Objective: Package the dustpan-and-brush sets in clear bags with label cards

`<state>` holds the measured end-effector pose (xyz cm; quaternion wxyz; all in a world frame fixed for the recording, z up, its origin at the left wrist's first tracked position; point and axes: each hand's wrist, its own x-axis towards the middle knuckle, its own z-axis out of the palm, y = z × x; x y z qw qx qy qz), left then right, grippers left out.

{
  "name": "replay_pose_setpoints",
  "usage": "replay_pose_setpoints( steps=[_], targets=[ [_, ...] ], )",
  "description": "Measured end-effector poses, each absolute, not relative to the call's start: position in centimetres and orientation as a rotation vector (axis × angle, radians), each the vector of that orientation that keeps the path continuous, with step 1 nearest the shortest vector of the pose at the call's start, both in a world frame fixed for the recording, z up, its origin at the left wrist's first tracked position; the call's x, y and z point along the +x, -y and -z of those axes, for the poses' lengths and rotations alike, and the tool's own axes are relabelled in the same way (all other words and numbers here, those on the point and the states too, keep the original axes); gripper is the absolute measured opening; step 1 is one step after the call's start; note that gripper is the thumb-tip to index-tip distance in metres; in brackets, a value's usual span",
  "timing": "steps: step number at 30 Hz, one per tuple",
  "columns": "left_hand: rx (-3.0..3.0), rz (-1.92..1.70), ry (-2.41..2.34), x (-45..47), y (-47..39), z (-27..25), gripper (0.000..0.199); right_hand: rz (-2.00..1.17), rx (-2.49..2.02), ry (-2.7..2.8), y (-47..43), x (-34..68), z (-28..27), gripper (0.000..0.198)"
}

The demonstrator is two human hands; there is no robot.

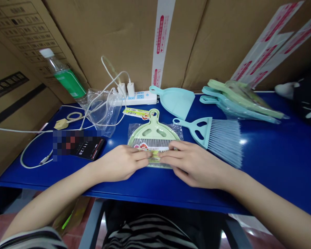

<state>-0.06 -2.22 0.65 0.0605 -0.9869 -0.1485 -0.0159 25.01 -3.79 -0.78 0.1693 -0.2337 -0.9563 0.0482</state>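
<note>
A light green dustpan and brush set [153, 125] in a clear bag lies on the blue table before me, handle pointing away. Across its lower part runs a printed label strip [154, 156] with red mushroom pictures. My left hand [121, 160] has its fingers pressed together on the strip's left part. From the right, my right hand [194, 162] bends over the strip, fingertips on it and nearly meeting the left ones. The fingers hide parts of the strip and the front of the bag. A second label strip [136, 113] rests just behind the set.
A blue hand brush [217, 138] and a blue dustpan [176, 101] lie loose. Bagged dustpan sets [243, 100] are piled at the back right. Leftward are a phone [89, 148], cables, a power strip [142, 98], a plastic bag [103, 112] and a bottle [67, 79]. Cardboard [124, 38] stands behind.
</note>
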Motion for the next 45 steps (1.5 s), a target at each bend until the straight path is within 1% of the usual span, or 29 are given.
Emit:
replay_pose_setpoints(
  steps=[5, 12, 21, 25, 30, 38, 43, 45],
  targets=[
    [-2.955, 0.004, 0.457, -0.1, 2.2, -0.8, 0.023, -0.107, -0.673, 2.714, 3.7, 25.2, 0.7, 0.028],
    [-2.915, -0.003, 0.477, -0.4, 1.9, -1.0, 0.019, -0.126, -0.691, 2.720, 3.6, 25.5, 0.5, 0.027],
    [-2.944, 0.014, 0.524, -1.0, 1.6, -1.4, 0.019, -0.175, -0.713, 2.675, 3.5, 25.9, 0.3, 0.027],
    [-2.938, 0.042, 0.514, -1.0, 1.5, -1.7, 0.023, -0.185, -0.725, 2.695, 3.5, 26.1, -0.1, 0.028],
    [-2.934, 0.102, 0.516, -1.4, 1.0, -2.2, 0.027, -0.140, -0.759, 2.717, 3.3, 26.4, -0.4, 0.027],
    [-2.950, 0.081, 0.539, -1.4, 1.0, -2.0, 0.032, -0.113, -0.777, 2.720, 3.0, 26.4, -0.1, 0.031],
    [-2.884, -0.001, 0.574, -1.1, 1.1, -1.5, 0.027, -0.029, -0.698, 2.704, 2.9, 26.2, 0.2, 0.031],
    [-2.864, -0.054, 0.555, -0.9, 1.2, -1.4, 0.032, 0.002, -0.660, 2.712, 2.9, 26.1, 0.4, 0.035]
  ],
)
